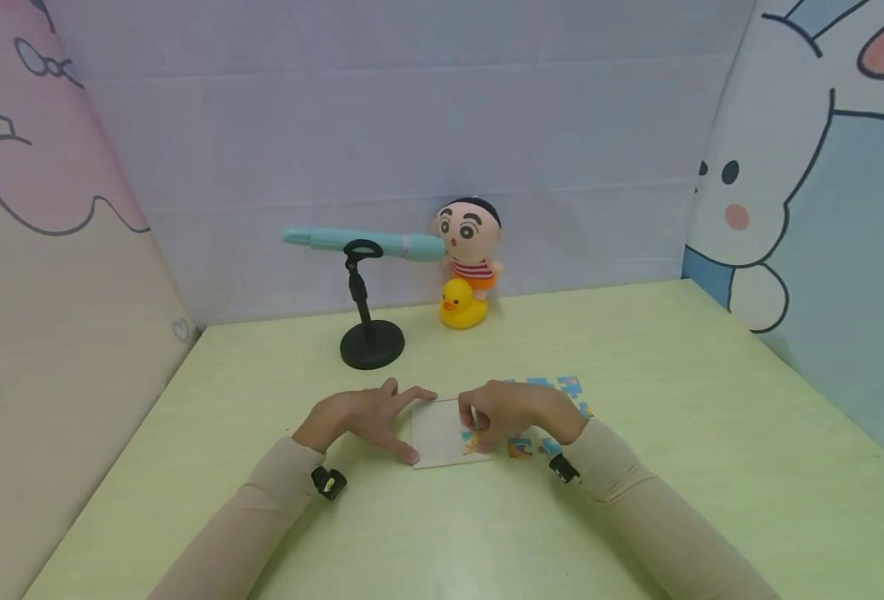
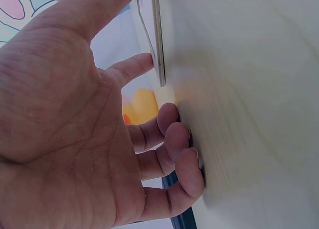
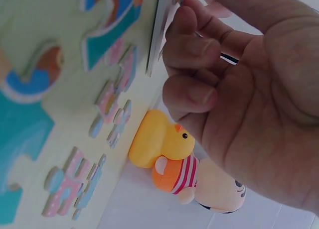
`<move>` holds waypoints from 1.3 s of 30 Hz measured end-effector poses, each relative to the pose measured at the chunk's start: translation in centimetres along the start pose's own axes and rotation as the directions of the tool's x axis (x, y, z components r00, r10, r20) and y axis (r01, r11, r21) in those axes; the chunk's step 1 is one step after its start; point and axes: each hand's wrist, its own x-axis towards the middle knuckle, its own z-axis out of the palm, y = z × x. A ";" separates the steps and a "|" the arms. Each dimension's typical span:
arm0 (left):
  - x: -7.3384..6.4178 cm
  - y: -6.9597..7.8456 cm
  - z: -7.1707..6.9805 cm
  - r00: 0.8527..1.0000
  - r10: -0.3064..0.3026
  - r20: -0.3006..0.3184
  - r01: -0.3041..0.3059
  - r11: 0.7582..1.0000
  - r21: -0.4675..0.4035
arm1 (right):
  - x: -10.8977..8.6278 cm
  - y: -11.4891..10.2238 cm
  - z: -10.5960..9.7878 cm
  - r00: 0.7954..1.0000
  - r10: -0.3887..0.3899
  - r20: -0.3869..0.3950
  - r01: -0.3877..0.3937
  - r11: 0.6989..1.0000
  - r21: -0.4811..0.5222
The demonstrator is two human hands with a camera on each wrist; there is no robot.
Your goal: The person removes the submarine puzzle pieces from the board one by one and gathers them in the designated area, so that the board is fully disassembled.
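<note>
Cartoon-printed panels walled in a pale green table (image 1: 674,392), a pink one on the left and a white rabbit on blue to the right. Going from the left, the person's left hand (image 1: 362,417) lay flat on the table with its fingers spread wide and fairly straight, the forefinger and thumb touching the left edge of a white puzzle board (image 1: 442,433), seemingly to brace it against sliding; the left wrist view showed the other fingers (image 2: 172,139) loosely bent against the tabletop and gripping nothing. Behind that hand a black stand (image 1: 370,333) held a teal pen-like wand (image 1: 362,242) level, its tip meeting a round-headed plush doll (image 1: 470,242) in a striped top, with a yellow rubber duck (image 1: 461,304) just in front of the doll near the back wall. The board lay flat between both hands. On its right edge the right hand (image 1: 520,417) had its fingers curled in narrowly, fingertips (image 3: 192,45) pinching something at the board's rim, probably a piece, though the piece itself was hidden. Loose puzzle pieces (image 1: 561,387), blue, pink and orange, lay scattered just right of and behind that hand, within easy reach. No writing or brand could be read anywhere.
</note>
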 end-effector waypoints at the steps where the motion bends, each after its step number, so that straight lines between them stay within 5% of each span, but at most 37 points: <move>1: 0.0 0.0 0.0 1.000 0.001 0.001 -0.001 1.000 -0.002 | 0.0 0.0 0.0 1.000 -0.005 0.000 0.005 1.000 0.001; 10: -0.1 -0.1 0.3 1.000 -0.014 0.009 0.014 1.000 -0.015 | 0.7 0.2 -0.1 0.997 -0.079 -0.021 0.078 0.995 -0.058; 20: -0.1 -0.5 0.8 1.000 -0.015 0.016 0.015 1.000 -0.009 | 0.0 0.2 -0.8 0.987 -0.161 0.004 0.161 0.987 -0.010; 39: 0.3 -0.3 -0.3 1.000 0.013 0.003 -0.013 1.000 0.007 | -3.2 2.6 -2.8 0.995 -0.095 0.027 0.093 0.992 0.085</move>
